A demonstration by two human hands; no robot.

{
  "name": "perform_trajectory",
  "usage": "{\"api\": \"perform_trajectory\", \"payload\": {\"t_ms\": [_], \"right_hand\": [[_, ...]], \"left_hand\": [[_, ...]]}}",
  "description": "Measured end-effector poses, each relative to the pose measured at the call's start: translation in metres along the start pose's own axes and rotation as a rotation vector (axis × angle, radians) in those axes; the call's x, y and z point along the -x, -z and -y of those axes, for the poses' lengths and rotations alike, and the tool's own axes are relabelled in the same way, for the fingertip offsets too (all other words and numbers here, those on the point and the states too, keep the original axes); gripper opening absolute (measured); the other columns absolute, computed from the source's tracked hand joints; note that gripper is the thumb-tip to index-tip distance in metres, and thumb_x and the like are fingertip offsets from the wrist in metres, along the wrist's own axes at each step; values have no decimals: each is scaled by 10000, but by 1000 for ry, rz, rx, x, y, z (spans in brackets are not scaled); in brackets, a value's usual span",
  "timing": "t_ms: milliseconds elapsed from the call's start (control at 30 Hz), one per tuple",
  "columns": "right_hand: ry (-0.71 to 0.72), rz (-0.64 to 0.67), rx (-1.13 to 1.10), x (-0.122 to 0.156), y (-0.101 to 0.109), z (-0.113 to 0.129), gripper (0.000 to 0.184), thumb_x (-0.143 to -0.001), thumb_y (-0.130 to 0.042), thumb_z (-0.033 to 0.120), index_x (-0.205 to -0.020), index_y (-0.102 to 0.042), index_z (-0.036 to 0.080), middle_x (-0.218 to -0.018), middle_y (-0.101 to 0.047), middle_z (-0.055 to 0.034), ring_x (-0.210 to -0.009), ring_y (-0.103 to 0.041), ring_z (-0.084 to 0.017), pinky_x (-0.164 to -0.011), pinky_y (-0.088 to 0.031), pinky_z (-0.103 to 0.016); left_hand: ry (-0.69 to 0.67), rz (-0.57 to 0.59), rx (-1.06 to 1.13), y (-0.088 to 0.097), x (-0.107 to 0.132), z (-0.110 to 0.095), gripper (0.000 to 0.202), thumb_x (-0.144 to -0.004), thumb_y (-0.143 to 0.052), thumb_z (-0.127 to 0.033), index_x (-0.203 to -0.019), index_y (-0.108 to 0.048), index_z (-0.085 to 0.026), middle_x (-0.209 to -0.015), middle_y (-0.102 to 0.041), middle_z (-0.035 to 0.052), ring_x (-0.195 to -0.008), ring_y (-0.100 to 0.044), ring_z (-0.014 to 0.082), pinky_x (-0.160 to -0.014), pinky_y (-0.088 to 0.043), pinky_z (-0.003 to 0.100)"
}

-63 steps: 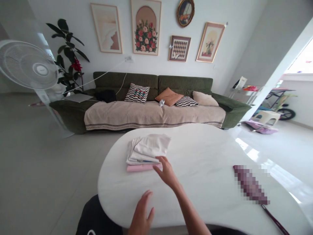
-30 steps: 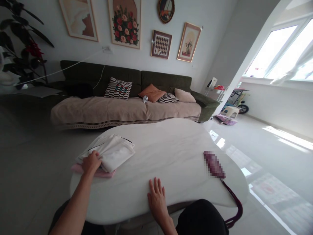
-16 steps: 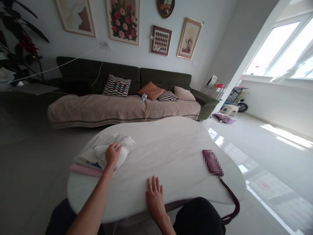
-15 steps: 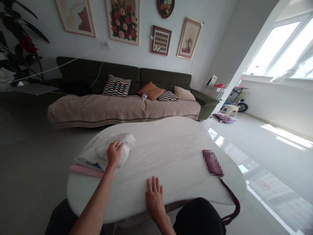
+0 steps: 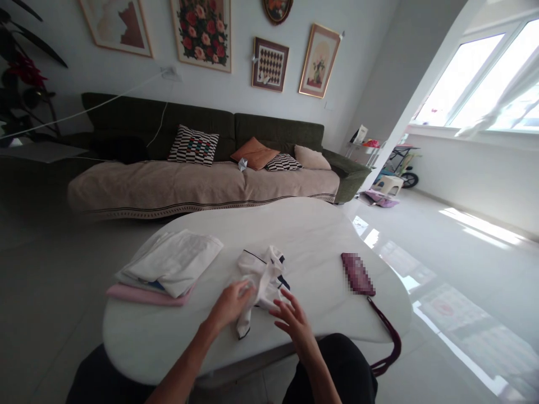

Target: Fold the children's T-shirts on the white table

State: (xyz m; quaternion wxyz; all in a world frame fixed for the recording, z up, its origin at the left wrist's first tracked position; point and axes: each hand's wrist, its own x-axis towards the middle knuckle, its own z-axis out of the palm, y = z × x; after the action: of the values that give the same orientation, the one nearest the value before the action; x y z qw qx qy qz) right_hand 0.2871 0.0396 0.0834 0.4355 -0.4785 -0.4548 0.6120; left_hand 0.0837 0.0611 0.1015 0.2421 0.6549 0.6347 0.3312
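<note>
A crumpled white garment with dark navy trim [image 5: 265,280] lies in loose folds on the middle of the white table. Curled fingers of my left hand [image 5: 231,304] are closed at its left side, slightly blurred, with thin cloth between them. My right hand [image 5: 297,322] is held beside the garment's lower right edge, fingers spread and holding nothing. To the left rests a stack of folded white cloth [image 5: 177,261], with a folded pink cloth [image 5: 147,294] at the bottom.
On the right of the rounded white table [image 5: 320,224] lies a pixelated maroon item [image 5: 357,274], its dark red strap [image 5: 391,336] hanging over the edge. Behind the table stands a green sofa [image 5: 202,120] with a beige cover and several cushions. My knees are under the near edge.
My left hand has come from the stack to the table's middle, where the crumpled white garment now lies. My right hand has lifted off the tabletop and moved right, beside the garment.
</note>
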Motion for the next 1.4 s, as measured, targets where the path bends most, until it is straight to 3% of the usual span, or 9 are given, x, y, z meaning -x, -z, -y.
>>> {"api": "perform_trajectory", "payload": {"t_ms": [167,300,467,567,767,1000,1100,1233,1400], "right_hand": [[119,26,296,4,-6,-41,494,-698,-567,502,-1066,-547,172,-1028,-599,-119,-808,-617,-214,-712,-489,-356],[218,-49,566,4,-2,-29,415,-781,-438,338,-1162,-477,177,-947,-593,-90,-684,-602,-171,-671,-492,-341],[479,-97,1063,-12,-8,10,487,-658,-523,163,-1135,-528,260,-1315,-379,-77,-1178,-385,-260,-936,-343,-395],[535,-101,1178,-26,-8,40,311,-660,-447,67,-878,-608,220,-1089,-567,-64,-1072,-464,-212,-891,-358,-331],[756,-361,1302,-33,21,138,265,-715,-424,57,-900,-563,186,-789,-620,-33,-763,-552,-168,-729,-385,-270],[1167,-564,1142,30,39,263,153,-771,-540,195,-904,-612,216,-813,-626,-6,-743,-567,-126,-655,-395,-212],[1173,-618,1142,51,47,300,144,-773,-573,233,-901,-633,209,-766,-631,-4,-686,-558,-106,-633,-397,-211],[1105,-573,1097,71,68,328,199,-760,-592,368,-888,-654,229,-761,-642,13,-659,-559,-91,-612,-413,-233],[984,-442,1045,90,96,353,251,-704,-629,437,-850,-674,238,-765,-655,10,-706,-587,-120,-654,-443,-266]], "left_hand": [[-3,-1,-109,-40,34,23,525,-621,-546,-113,-1140,-543,-191,-1143,-582,99,-1082,-518,227,-918,-400,351],[96,50,104,-21,39,22,413,-687,-430,-105,-1057,-594,-185,-1027,-647,57,-986,-578,174,-881,-426,296],[79,140,265,17,48,-24,337,-732,-400,-190,-955,-652,-205,-849,-682,0,-873,-604,157,-785,-455,220],[22,127,229,43,43,-49,316,-783,-412,-286,-974,-640,-180,-741,-667,-6,-693,-597,146,-624,-462,198],[-127,-266,-13,104,0,-71,229,-707,-519,-295,-859,-662,-198,-837,-679,9,-765,-604,164,-649,-455,205],[-265,-627,-188,170,-23,-121,243,-696,-461,-194,-841,-654,-170,-832,-660,-11,-728,-574,121,-654,-403,189],[-305,-730,-190,190,-26,-140,253,-700,-431,-159,-833,-641,-114,-737,-605,-27,-656,-519,71,-596,-352,151],[-340,-733,45,208,-25,-157,231,-675,-388,-142,-744,-593,-61,-569,-455,-55,-522,-401,24,-516,-269,117],[-383,-509,419,228,-17,-162,173,-644,-513,-244,-759,-568,-127,-631,-479,-39,-520,-399,47,-454,-281,134]]}}
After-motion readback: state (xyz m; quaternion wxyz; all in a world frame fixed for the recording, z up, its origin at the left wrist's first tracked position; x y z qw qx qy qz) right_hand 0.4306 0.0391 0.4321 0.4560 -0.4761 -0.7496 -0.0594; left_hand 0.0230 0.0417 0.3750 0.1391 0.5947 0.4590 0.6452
